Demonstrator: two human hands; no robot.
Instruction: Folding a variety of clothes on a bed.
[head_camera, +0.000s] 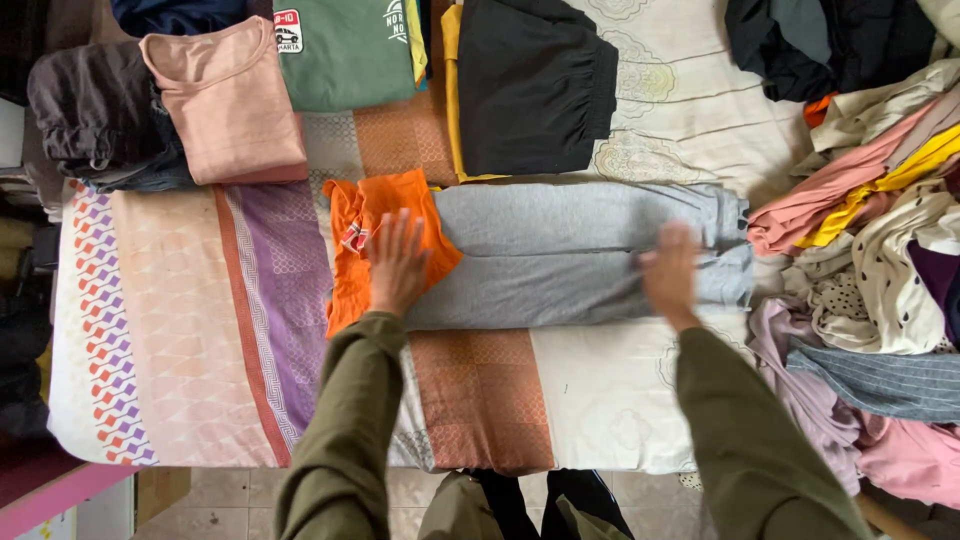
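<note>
Grey trousers (580, 255) under both palms (flat).

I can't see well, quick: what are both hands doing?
Left hand: open, flat on the orange garment.
Right hand: open, flat on the grey garment.

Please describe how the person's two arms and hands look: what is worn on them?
Both arms wear long olive-green sleeves of plain, slightly creased cloth that end at the wrists. The left hand and right hand are bare: no gloves, and no rings or watch can be seen.
</note>
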